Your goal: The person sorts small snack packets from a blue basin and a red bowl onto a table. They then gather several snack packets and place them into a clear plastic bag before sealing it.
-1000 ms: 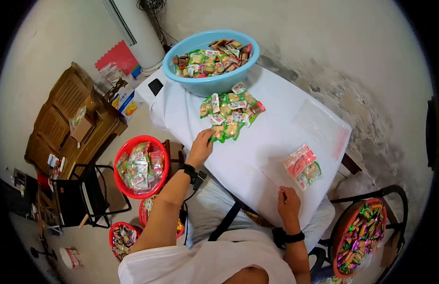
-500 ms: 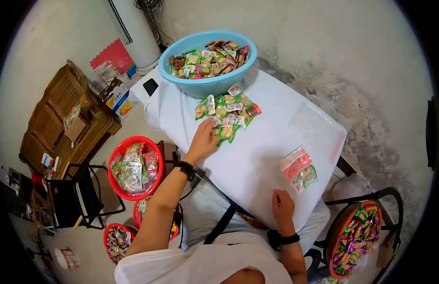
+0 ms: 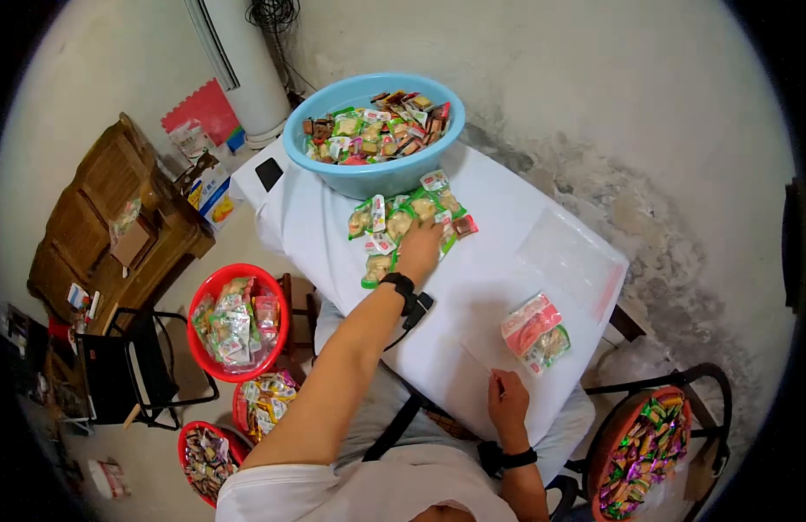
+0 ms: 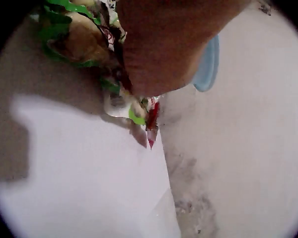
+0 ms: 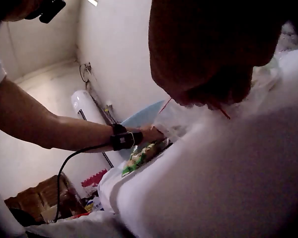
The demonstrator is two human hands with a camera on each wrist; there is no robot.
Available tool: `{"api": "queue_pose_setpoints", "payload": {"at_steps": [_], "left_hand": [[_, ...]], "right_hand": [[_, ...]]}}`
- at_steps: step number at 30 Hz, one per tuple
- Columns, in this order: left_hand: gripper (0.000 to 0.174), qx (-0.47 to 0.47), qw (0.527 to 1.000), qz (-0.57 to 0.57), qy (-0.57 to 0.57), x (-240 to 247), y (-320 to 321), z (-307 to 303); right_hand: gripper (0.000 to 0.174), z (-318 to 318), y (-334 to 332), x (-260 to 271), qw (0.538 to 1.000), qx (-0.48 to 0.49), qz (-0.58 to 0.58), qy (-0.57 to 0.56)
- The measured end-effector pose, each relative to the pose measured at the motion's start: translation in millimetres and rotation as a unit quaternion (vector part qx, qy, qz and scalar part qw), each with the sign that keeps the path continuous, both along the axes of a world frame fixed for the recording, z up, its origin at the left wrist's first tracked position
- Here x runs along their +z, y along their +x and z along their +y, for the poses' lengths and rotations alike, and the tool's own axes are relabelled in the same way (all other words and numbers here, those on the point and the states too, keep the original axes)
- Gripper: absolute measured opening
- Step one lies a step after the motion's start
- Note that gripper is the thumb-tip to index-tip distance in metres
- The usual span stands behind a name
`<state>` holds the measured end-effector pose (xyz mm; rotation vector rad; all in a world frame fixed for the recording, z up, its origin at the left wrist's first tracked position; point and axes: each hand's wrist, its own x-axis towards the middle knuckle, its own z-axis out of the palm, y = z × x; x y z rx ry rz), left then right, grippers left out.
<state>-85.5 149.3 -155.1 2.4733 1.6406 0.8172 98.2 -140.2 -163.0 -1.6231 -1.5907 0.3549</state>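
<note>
A pile of small clear-and-green snack packets (image 3: 378, 245) lies on the white-covered table, in front of a blue basin (image 3: 368, 183). My left hand (image 3: 418, 252) reaches over the right part of the pile, fingertips among the packets; the hand hides what lies beneath. In the left wrist view, green-edged packets (image 4: 82, 42) show beside the hand. My right hand (image 3: 509, 402) is curled near the table's front edge and pinches a thin clear plastic bag (image 5: 176, 116) with red lines. Beyond it lies a pink-printed clear bag (image 3: 531, 324) with a green packet showing.
Flat clear bags (image 3: 564, 261) lie at the table's right edge. A black phone (image 3: 269, 174) is at the back left corner. Red basins (image 3: 285, 326) of packets stand to the left, and a round red tray (image 3: 605, 470) of shiny wrapped sweets to the right.
My left hand has moved from the near left edge of the pile to its right part, and some packets have spread toward the near left. The right hand stays in much the same place.
</note>
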Motion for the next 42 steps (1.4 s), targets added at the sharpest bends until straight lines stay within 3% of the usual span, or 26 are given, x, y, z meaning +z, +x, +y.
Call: {"api": "queue_pose_setpoints", "payload": {"at_steps": [5, 8, 10, 11, 13, 16, 24, 28, 32, 35, 37, 38, 40, 41, 42], "left_hand": [[0.016, -0.001, 0.997, 0.073, 0.034, -4, -6, -2], [0.012, -0.013, 1.000, 0.018, -0.020, 1, -18, 2], [0.012, 0.061, 0.993, -0.105, -0.012, 3, -24, 6], [0.012, 0.057, 0.993, -0.103, -0.013, 1, -28, 11], [0.013, 0.111, 0.973, -0.191, 0.067, -1, -35, 20], [0.012, 0.101, 0.965, -0.221, 0.096, 3, -53, 23], [0.013, 0.082, 0.969, -0.231, 0.028, 12, -97, -8], [0.013, 0.082, 0.980, -0.178, -0.016, 12, -111, -15], [0.012, 0.075, 0.989, -0.093, 0.084, 19, -102, -24], [0.016, -0.001, 0.990, -0.069, 0.126, 20, -75, -24], [0.036, -0.094, 0.991, -0.066, 0.063, 18, -50, -23], [0.036, -0.094, 0.991, -0.067, 0.062, 16, -39, -19], [0.063, -0.099, 0.995, -0.024, 0.015, 10, -20, -13], [0.063, -0.100, 0.995, -0.025, 0.015, 8, -13, -13], [0.070, -0.048, 0.998, 0.045, -0.022, 8, -6, -14]], "right_hand": [[0.010, 0, 0, 2, 1.000, 0.017, 0.006, 0.021], [0.010, 0, 2, 4, 1.000, 0.009, 0.015, 0.022], [0.009, -1, 3, 5, 1.000, 0.006, 0.016, 0.025], [0.010, -3, 3, 5, 1.000, 0.000, 0.018, 0.001], [0.010, -5, 3, 7, 0.999, -0.009, 0.022, -0.026], [0.010, -4, 4, 8, 1.000, -0.006, 0.015, -0.003], [0.009, -3, 5, -2, 1.000, -0.008, 0.016, 0.003], [0.010, -3, 6, 2, 1.000, -0.007, 0.027, -0.006], [0.010, -3, 6, -1, 0.999, -0.003, 0.029, -0.017], [0.010, -2, 5, -9, 1.000, 0.005, 0.009, -0.019], [0.010, 0, 5, -9, 1.000, 0.011, -0.008, -0.023], [0.010, 1, 3, -8, 1.000, 0.016, 0.007, -0.014], [0.010, 1, 3, -7, 1.000, 0.019, 0.021, -0.006], [0.010, 1, 3, -7, 1.000, 0.017, 0.019, -0.011], [0.010, 0, 3, -6, 1.000, 0.015, 0.017, -0.016]]}}
